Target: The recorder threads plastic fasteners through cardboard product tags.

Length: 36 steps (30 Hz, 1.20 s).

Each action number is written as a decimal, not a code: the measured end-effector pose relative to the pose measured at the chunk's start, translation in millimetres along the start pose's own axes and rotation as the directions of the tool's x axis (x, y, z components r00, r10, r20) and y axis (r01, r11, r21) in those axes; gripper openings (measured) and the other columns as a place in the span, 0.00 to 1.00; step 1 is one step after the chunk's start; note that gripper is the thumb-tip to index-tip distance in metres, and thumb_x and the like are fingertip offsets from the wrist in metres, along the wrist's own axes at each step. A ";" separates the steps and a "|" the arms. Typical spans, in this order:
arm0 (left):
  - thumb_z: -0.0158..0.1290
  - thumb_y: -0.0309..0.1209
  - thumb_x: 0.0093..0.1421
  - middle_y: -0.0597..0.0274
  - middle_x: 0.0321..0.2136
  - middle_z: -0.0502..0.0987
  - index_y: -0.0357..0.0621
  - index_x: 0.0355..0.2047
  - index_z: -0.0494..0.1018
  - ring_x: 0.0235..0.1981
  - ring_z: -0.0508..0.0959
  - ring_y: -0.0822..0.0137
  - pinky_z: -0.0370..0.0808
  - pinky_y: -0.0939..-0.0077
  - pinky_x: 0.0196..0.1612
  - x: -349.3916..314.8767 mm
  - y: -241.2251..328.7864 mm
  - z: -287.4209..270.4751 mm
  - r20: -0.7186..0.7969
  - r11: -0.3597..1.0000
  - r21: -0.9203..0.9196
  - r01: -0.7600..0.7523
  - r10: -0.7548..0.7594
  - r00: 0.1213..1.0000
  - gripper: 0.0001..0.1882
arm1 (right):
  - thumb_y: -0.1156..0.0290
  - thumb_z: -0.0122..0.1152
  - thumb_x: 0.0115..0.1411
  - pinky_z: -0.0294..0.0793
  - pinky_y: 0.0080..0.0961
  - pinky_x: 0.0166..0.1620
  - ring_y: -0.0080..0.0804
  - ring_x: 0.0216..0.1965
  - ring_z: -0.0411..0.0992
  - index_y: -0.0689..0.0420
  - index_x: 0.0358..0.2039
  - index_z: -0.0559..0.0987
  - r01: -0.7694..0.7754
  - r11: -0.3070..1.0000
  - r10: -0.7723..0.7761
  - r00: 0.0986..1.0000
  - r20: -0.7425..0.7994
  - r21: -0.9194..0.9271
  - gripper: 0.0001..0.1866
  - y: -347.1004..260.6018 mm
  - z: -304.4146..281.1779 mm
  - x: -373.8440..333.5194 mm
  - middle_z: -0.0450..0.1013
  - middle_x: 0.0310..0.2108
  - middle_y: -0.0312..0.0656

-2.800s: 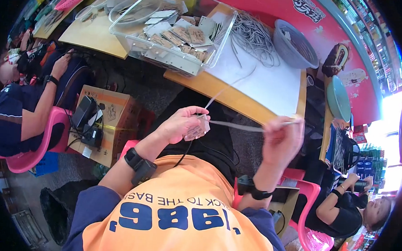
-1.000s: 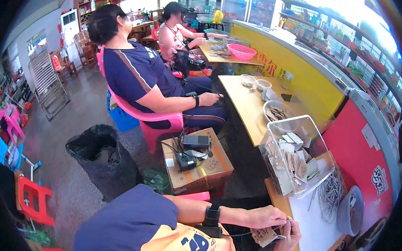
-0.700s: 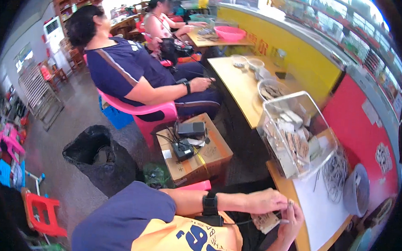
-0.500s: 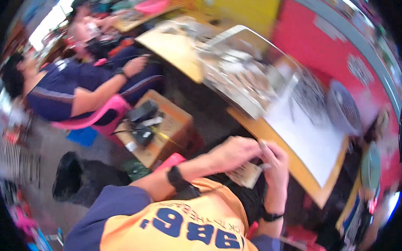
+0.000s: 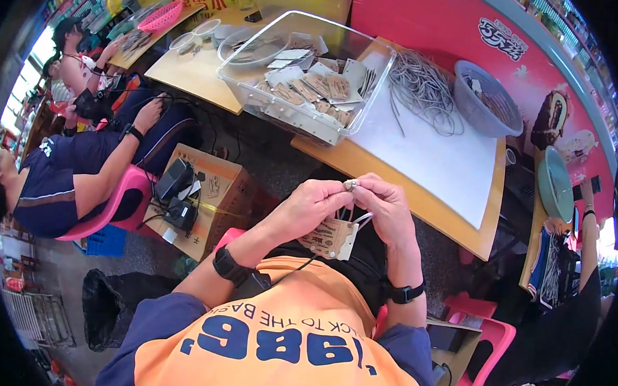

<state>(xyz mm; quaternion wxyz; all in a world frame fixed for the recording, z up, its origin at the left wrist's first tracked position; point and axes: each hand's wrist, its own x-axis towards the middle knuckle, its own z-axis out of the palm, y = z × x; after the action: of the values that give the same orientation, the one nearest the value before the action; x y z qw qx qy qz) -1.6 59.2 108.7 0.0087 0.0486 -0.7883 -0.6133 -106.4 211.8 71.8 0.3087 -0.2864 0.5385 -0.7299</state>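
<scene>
A pale grey cord (image 5: 351, 185) is pinched at its top, bunched like a knot, between the fingertips of both my hands. My left hand (image 5: 314, 205) is closed on the cord from one side, my right hand (image 5: 385, 209) from the other. Below them, over my lap, hangs a tan rectangular tag (image 5: 332, 239) with dark printing, and the cord's strands run down to its top edge. My fingers partly cover the cord.
Ahead, a clear plastic bin (image 5: 305, 129) full of similar tags stands at the table's edge. A pile of grey cords (image 5: 424, 87) lies on white paper beside a purple basket (image 5: 489, 97). A cardboard box (image 5: 208, 216) with black adapters stands left, near a seated person (image 5: 61, 175).
The view has swung to the right and sharpened. My hands now meet fingertip to fingertip at the cord's top, and the tag hangs in plainer sight below.
</scene>
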 end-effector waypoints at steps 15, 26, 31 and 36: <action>0.49 0.39 0.65 0.77 0.19 0.70 0.42 0.30 0.76 0.18 0.64 0.86 0.62 0.90 0.22 7.6 -19.1 -5.0 0.200 0.925 -0.339 0.173 -0.109 0.974 0.14 | 0.75 0.58 0.60 0.70 0.17 0.35 0.22 0.31 0.71 0.66 0.37 0.80 -0.094 0.978 0.079 0.993 0.087 0.186 0.08 4.0 -1.8 2.7 0.72 0.33 0.37; 0.51 0.42 0.63 0.73 0.24 0.73 0.42 0.33 0.75 0.24 0.70 0.83 0.69 0.85 0.26 8.4 -22.4 -1.2 0.224 0.828 -0.510 0.233 -0.134 0.965 0.15 | 0.73 0.52 0.63 0.65 0.14 0.32 0.17 0.28 0.66 0.64 0.34 0.75 -0.072 0.988 0.090 0.987 -0.132 0.138 0.07 4.1 9.7 1.6 0.69 0.28 0.32; 0.59 0.38 0.57 0.71 0.24 0.75 0.38 0.35 0.75 0.26 0.72 0.82 0.70 0.84 0.28 -3.1 -28.8 -3.9 0.087 0.854 -0.505 0.126 -0.095 0.992 0.14 | 0.70 0.53 0.64 0.62 0.11 0.28 0.14 0.25 0.64 0.61 0.37 0.77 0.101 0.982 -0.033 0.924 -0.380 0.160 0.08 2.4 -13.3 3.6 0.71 0.29 0.32; 0.63 0.35 0.52 0.71 0.19 0.74 0.38 0.35 0.75 0.20 0.70 0.82 0.68 0.83 0.23 -2.8 -47.8 -10.7 0.145 0.904 -0.408 0.126 -0.072 0.987 0.15 | 0.68 0.54 0.64 0.56 0.09 0.22 0.10 0.19 0.57 0.58 0.37 0.76 0.340 0.911 -0.155 0.807 -0.571 0.232 0.08 -26.3 -74.7 -12.1 0.70 0.24 0.30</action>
<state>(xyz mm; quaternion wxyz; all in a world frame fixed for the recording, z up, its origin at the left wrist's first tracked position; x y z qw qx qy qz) 5.1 37.5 65.2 -0.0626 0.0468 -0.6351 -0.7685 -158.4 272.6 76.9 0.0878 -0.0831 0.4337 -0.8929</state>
